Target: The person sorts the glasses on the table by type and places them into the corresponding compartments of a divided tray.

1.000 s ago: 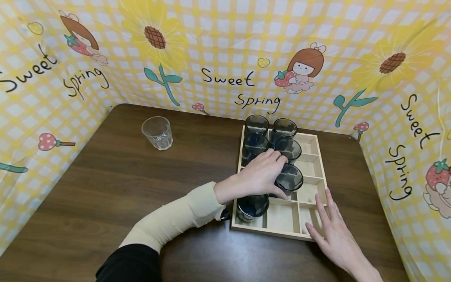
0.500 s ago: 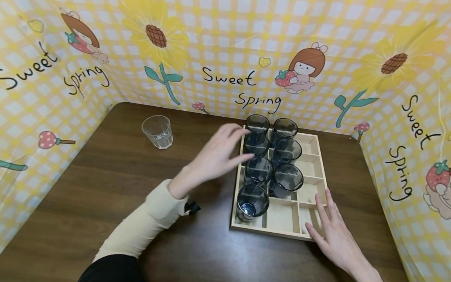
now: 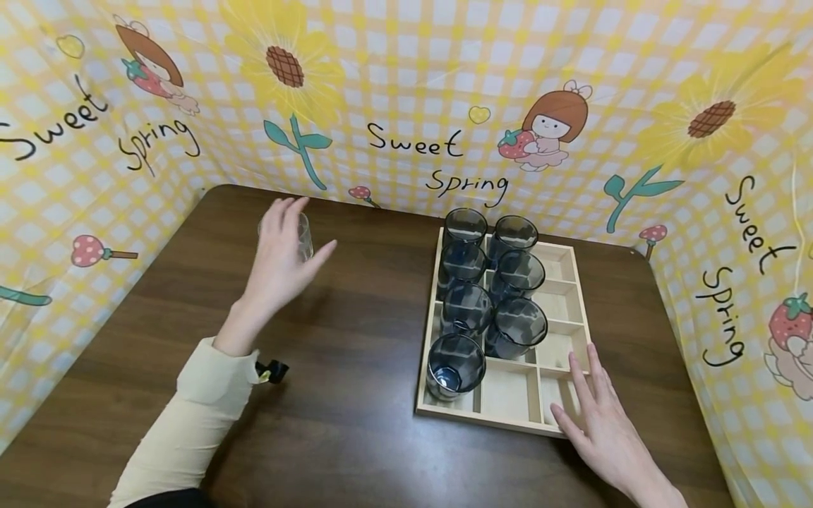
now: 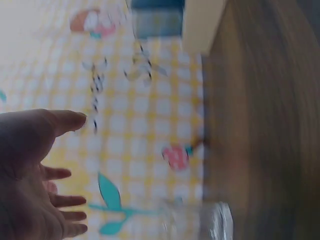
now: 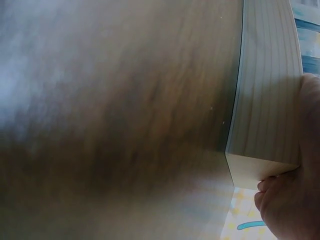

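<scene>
My left hand (image 3: 279, 261) is spread above and in front of a clear drinking glass (image 3: 305, 236), covering much of it. In the left wrist view the glass (image 4: 220, 222) appears below and to the right of the hand, apart from the fingers. My right hand (image 3: 603, 430) rests on the near right corner of a wooden compartment tray (image 3: 489, 421), fingers extended along the right rim and thumb over the front one. Several dark blue glasses (image 3: 456, 367) stand upright in the tray's left and middle columns.
A brown wooden table (image 3: 356, 430) lies beneath everything. Around its back and sides hangs a yellow checked cloth (image 3: 406, 92) printed with flowers and lettering. The clear glass is near the table's back left, well left of the tray.
My left hand has let go of a dark blue glass in the tray and swung left to the clear glass. The right hand has stayed on the tray's corner.
</scene>
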`<act>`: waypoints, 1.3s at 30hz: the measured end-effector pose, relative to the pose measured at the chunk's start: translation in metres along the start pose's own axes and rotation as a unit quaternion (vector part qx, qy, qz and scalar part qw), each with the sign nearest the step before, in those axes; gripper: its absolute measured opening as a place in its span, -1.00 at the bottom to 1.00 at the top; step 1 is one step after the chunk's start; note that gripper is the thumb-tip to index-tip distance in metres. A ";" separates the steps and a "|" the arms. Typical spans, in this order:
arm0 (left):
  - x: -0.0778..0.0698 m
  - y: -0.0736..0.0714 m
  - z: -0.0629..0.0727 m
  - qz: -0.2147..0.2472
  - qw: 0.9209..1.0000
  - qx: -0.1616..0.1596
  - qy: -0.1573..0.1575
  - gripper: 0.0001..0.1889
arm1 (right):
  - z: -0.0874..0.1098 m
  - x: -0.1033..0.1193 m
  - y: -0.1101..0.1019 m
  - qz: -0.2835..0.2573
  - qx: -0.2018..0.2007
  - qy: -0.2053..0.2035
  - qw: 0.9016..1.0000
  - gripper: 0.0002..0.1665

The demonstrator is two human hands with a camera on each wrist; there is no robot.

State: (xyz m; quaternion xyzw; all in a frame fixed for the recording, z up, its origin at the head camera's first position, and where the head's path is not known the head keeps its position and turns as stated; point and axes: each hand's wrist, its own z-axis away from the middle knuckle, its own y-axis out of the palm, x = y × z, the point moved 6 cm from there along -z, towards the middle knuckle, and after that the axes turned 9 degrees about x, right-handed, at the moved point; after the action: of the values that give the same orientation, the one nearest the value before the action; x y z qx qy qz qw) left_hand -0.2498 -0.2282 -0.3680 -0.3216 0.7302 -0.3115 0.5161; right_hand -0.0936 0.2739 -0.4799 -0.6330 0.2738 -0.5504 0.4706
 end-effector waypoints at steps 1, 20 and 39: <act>0.009 -0.002 0.001 0.002 1.000 -0.002 -0.015 -0.10 | 0.000 0.000 0.000 -0.001 0.000 0.000 1.000 0.12; 0.107 0.021 0.000 0.220 0.955 0.031 -0.196 0.35 | 0.002 -0.002 0.002 0.000 -0.003 0.001 1.000 0.12; 0.111 0.026 0.001 0.277 0.925 -0.048 -0.253 0.08 | 0.000 -0.001 0.000 0.004 -0.002 -0.001 1.000 0.12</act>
State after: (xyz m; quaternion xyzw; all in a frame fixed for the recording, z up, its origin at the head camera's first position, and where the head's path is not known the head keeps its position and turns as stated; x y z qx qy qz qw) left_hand -0.2814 -0.3008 -0.4501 -0.1989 0.6492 -0.0285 0.7336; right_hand -0.0936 0.2747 -0.4799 -0.6336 0.2769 -0.5473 0.4715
